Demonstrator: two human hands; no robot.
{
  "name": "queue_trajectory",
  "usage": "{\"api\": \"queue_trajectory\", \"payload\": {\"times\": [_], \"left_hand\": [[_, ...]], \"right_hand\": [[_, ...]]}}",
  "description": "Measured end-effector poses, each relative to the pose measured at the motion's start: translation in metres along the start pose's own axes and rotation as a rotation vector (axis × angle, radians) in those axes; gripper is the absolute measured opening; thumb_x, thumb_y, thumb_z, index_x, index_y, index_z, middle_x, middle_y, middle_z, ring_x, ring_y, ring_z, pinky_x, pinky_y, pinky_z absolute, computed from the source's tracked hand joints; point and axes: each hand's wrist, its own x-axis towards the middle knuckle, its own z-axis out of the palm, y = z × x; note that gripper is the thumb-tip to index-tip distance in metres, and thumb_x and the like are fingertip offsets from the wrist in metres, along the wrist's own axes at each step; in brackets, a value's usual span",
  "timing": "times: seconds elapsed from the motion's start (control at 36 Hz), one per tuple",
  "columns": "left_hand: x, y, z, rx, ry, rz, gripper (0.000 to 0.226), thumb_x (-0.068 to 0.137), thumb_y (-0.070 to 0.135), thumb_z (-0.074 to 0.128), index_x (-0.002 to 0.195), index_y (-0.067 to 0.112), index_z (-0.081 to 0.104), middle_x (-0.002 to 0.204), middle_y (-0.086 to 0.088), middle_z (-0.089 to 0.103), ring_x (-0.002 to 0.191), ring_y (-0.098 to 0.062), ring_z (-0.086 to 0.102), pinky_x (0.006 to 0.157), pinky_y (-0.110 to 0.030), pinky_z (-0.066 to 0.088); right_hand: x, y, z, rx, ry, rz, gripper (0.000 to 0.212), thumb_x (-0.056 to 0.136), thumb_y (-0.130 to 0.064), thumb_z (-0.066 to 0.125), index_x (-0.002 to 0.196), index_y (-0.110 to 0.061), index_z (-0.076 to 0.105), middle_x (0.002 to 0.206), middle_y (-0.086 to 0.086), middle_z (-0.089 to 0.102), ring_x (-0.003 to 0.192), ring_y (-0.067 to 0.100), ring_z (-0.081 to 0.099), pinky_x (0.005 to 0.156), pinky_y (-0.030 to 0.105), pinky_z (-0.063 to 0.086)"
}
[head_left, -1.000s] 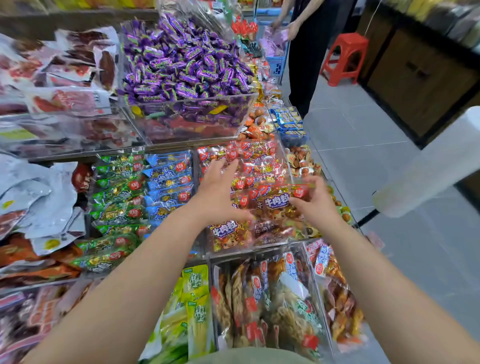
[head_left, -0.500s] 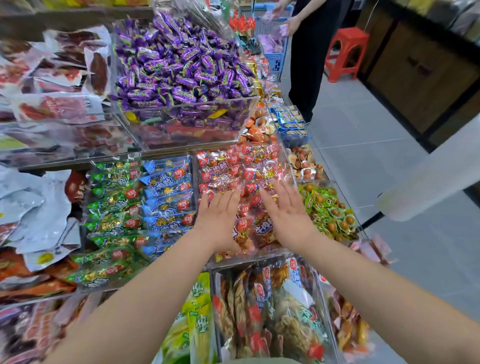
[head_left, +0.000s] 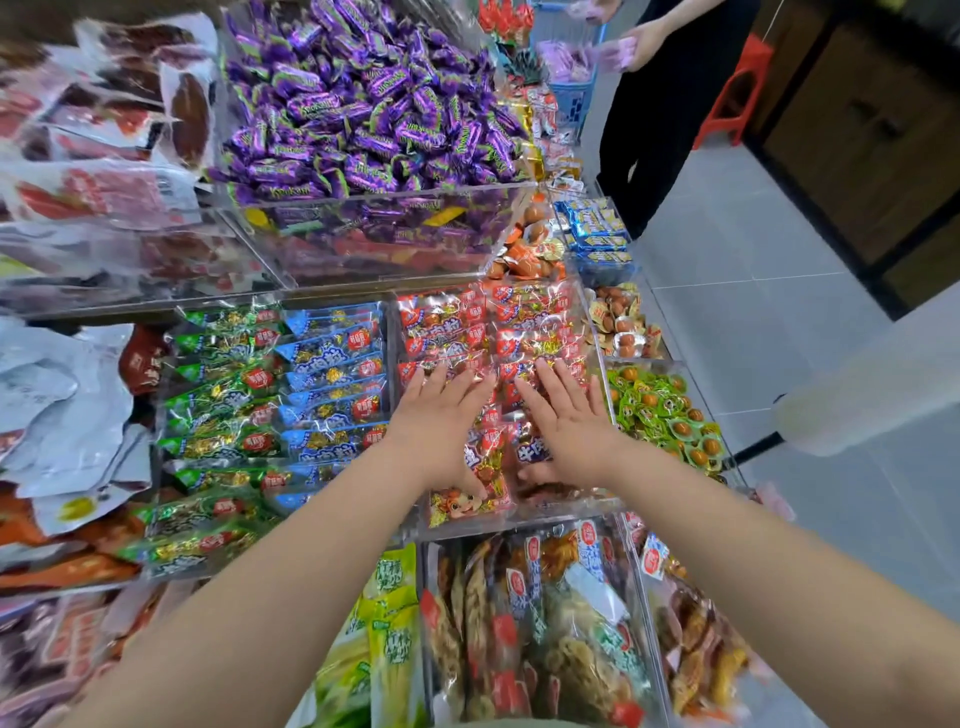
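A clear acrylic bin (head_left: 519, 522) in the middle of a shop display holds several red snack packets (head_left: 467, 322). My left hand (head_left: 441, 421) lies flat on the packets in the bin's near left part, fingers straight and spread. My right hand (head_left: 566, 421) lies flat beside it on the near right part, fingers straight too. Both palms press down on the packets. Neither hand grips anything.
Green packets (head_left: 223, 395) and blue packets (head_left: 332, 384) fill the bin to the left. Purple candies (head_left: 363, 109) heap in a raised bin behind. Green egg packs (head_left: 660, 410) lie right. A person in black (head_left: 670, 104) stands by a blue basket (head_left: 571, 98). A red stool (head_left: 737, 88) stands on the aisle floor.
One second ago my right hand held a red packet over the bin. Both hands have since come down flat on the packets and slid slightly forward.
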Motion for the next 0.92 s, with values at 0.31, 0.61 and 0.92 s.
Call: {"api": "queue_trajectory", "payload": {"times": [0.31, 0.61, 0.92], "left_hand": [[-0.018, 0.008, 0.002, 0.026, 0.048, -0.039, 0.131, 0.061, 0.077, 0.067, 0.152, 0.026, -0.013, 0.163, -0.004, -0.002, 0.148, -0.033, -0.003, 0.115, -0.047, -0.011], [-0.02, 0.009, 0.001, 0.07, -0.008, -0.111, 0.131, 0.062, 0.081, 0.062, 0.151, 0.011, -0.005, 0.159, -0.02, -0.011, 0.146, -0.039, -0.012, 0.115, -0.048, -0.011], [-0.016, 0.004, -0.003, 0.078, -0.065, -0.115, 0.136, 0.059, 0.083, 0.061, 0.151, 0.011, -0.007, 0.155, -0.028, -0.019, 0.144, -0.042, -0.018, 0.11, -0.047, -0.017]], "right_hand": [[0.059, -0.027, -0.086, -0.051, 0.23, -0.184, 0.025, 0.09, -0.039, 0.055, 0.111, -0.032, 0.067, 0.112, -0.007, 0.064, 0.114, 0.023, 0.042, 0.099, 0.041, 0.036], [0.089, -0.052, -0.096, -0.151, 0.087, -0.214, 0.015, 0.088, -0.03, 0.055, 0.082, -0.025, 0.068, 0.082, -0.007, 0.063, 0.09, 0.019, 0.055, 0.086, 0.037, 0.032], [0.091, -0.038, -0.08, 0.359, 0.211, -0.109, 0.01, 0.085, -0.026, 0.067, 0.086, -0.021, 0.075, 0.088, -0.007, 0.071, 0.083, 0.009, 0.063, 0.084, 0.032, 0.052]]}}
